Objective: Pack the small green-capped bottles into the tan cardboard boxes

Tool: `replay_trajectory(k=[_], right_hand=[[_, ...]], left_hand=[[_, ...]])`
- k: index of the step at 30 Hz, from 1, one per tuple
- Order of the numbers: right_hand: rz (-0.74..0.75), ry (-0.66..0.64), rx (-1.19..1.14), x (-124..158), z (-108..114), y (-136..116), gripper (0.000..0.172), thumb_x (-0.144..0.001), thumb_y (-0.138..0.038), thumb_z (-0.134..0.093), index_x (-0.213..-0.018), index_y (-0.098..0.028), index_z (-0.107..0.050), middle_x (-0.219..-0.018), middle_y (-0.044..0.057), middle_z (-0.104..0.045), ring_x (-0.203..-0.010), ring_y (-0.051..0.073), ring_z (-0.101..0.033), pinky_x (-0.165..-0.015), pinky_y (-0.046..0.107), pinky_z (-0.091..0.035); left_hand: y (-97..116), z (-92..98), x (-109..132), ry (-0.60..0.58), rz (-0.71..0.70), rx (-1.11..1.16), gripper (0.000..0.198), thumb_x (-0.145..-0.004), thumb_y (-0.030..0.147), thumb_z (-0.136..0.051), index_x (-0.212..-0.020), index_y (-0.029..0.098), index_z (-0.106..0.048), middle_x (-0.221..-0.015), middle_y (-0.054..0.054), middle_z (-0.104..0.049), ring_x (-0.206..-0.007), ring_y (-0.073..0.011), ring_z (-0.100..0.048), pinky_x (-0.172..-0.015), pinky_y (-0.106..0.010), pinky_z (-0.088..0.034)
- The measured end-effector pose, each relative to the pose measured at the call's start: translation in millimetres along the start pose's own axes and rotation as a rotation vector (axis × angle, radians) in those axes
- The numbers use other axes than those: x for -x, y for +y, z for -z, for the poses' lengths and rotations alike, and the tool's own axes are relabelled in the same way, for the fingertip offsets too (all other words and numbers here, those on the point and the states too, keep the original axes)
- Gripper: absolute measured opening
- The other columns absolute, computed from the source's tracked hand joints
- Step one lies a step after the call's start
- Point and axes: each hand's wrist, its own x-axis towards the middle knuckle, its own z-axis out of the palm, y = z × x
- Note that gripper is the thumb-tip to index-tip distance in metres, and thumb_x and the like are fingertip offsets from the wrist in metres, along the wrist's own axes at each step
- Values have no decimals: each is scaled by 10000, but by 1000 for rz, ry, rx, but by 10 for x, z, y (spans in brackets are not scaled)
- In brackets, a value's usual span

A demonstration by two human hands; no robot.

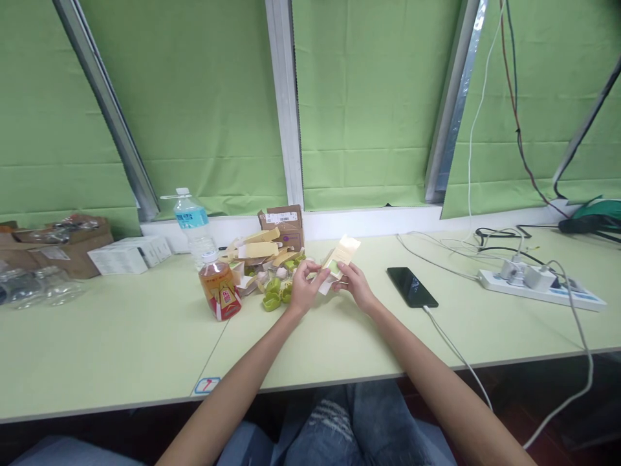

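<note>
The left hand (305,288) and right hand (356,283) pinch a pale carton (345,251) between them over the table (334,349), thumbs uppermost, forearms converging. Nearest, a sticker (207,386) reads "7" in red. Beyond, a drink bottle (220,288) carries illegible red-and-white lettering; behind stand a blue-labelled water bottle (193,223) and a barcoded box (291,236).

I am counting one left hand (305,288), one right hand (358,287) and one pale carton (346,251)
Around them I am tallying two bottles (219,288), one phone (412,287), one power strip (491,281), at least two white plugs (538,277) and one numbered label (207,386), while the green pieces (272,300) and heaped cartons (259,250) are overlapping too much for me to number
</note>
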Motion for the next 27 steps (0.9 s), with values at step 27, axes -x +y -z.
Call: replay_trajectory(k=[27], right_hand=[[166,-92,305,121,-70,-62,561,-859,-721,-612,-1066,-209,-707,-867,44,-708,-830,241,-645,-688,321,-534]], left_hand=[[209,163,45,-238,-186,-282,864,-613,387,-945,-1378,268,-560,-1372,-126,-581,-1171,-304,-610,-715,-315,-578]])
